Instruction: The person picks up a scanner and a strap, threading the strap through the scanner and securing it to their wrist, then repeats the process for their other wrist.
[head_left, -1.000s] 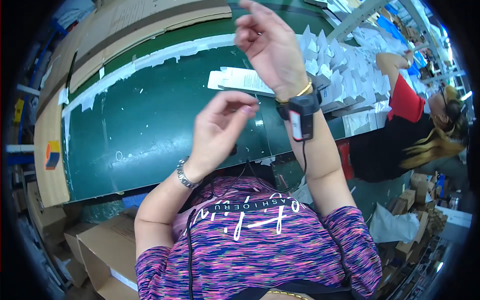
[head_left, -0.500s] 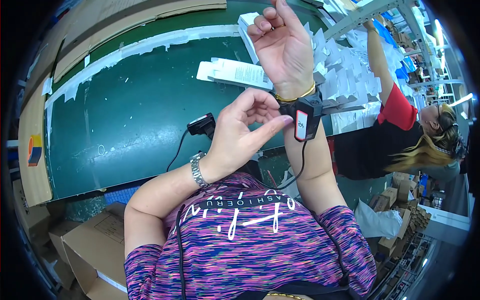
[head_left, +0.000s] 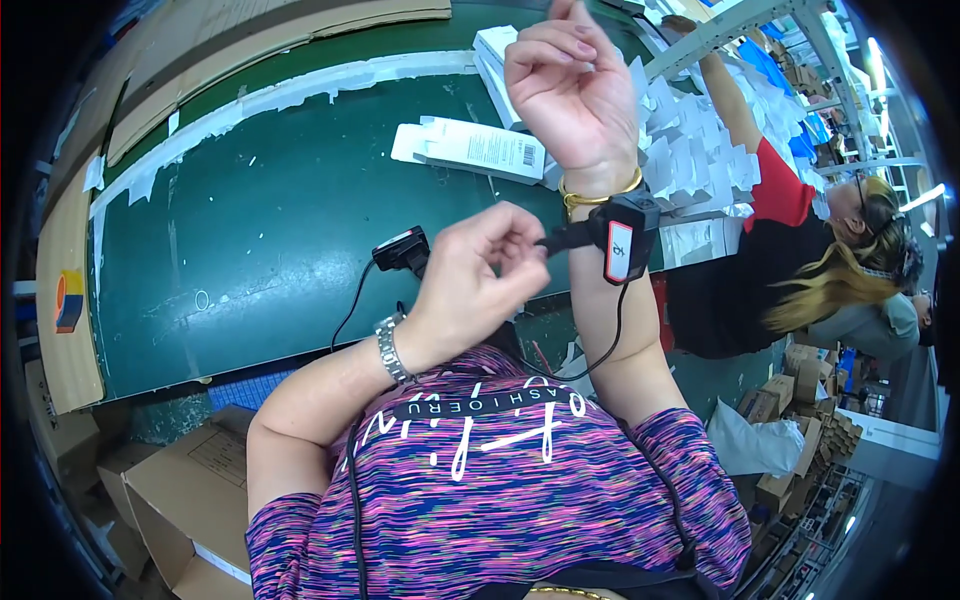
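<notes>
A black box-shaped device [head_left: 630, 238] with a pale label sits on my right wrist, held by a black strap [head_left: 572, 237]. My left hand [head_left: 490, 262] pinches the strap's end beside the wrist, its fingertips closed on it. Palm up, my right hand [head_left: 578, 95] is raised over the table with loosely curled fingers and nothing in it. A gold bangle [head_left: 600, 192] circles that wrist above the device. On the green table beyond my left hand lies a second black device [head_left: 400, 248] with a cable. A white printed carton [head_left: 475, 147] with an opened end flap lies near my right hand.
Many white cartons [head_left: 690, 150] stand packed together at the right. Another white box [head_left: 497, 75] lies behind my right hand. A co-worker in red and black [head_left: 740, 270] stands to the right. Cardboard edges the green table [head_left: 230, 230]; an open cardboard box [head_left: 190, 500] stands lower left.
My left hand has closed on the strap and drawn it leftward, so the strap now stretches out from the wrist. My right wrist with the device has shifted slightly right. The co-worker's arm has moved.
</notes>
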